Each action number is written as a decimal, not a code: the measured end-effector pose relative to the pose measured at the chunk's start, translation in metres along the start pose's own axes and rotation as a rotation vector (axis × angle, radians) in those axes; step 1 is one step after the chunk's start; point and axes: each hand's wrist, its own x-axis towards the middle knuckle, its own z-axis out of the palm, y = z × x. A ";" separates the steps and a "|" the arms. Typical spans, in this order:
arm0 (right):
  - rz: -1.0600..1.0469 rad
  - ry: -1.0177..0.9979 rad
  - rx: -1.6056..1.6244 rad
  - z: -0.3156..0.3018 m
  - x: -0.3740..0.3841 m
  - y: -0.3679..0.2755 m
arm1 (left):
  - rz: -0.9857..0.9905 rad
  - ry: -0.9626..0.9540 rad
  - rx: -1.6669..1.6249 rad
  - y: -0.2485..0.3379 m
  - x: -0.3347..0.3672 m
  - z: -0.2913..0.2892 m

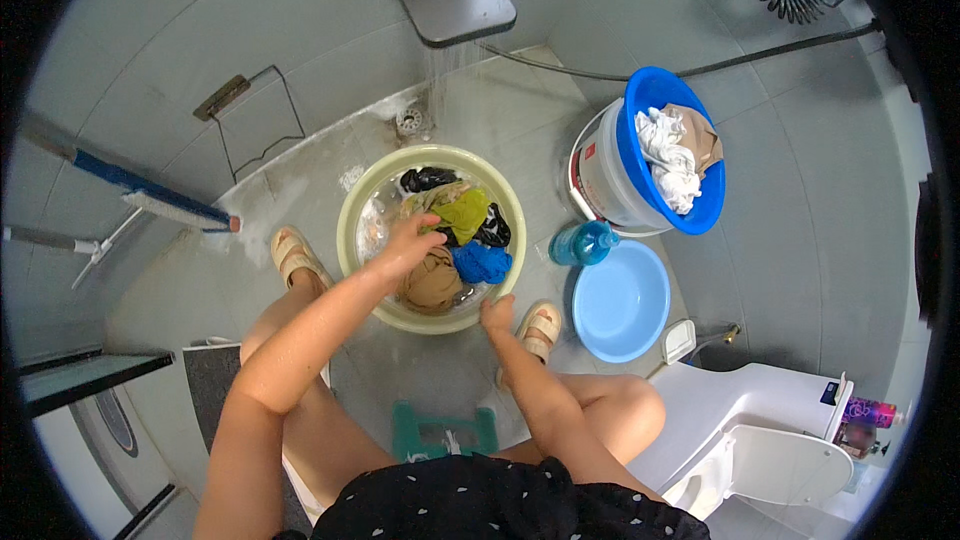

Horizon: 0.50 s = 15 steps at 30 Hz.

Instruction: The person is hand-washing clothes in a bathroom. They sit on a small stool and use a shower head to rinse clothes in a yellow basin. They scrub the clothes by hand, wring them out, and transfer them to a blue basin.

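Note:
A pale yellow basin stands on the floor in front of me with water and wet clothes in it. My left hand reaches over the basin from the left, fingers apart, at the edge of a yellow-green cloth. Below that hand lies a tan garment, beside a bright blue cloth. Black pieces of cloth sit at the far side and the right. My right hand is closed on the basin's near right rim; some of its fingers are hidden.
Water falls from a square shower head near the floor drain. At right are a bucket topped by a blue basin of laundry, a teal bottle, a light blue basin and a toilet. A brush leans left.

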 end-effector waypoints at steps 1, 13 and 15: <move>-0.007 0.017 0.038 0.009 -0.009 0.013 | 0.026 -0.013 0.050 -0.005 0.001 0.000; -0.092 0.075 0.156 0.037 -0.091 0.059 | -0.104 -0.221 0.560 -0.150 -0.010 0.042; -0.139 0.058 0.157 0.032 -0.101 0.078 | -0.140 -0.215 0.499 -0.169 -0.012 0.064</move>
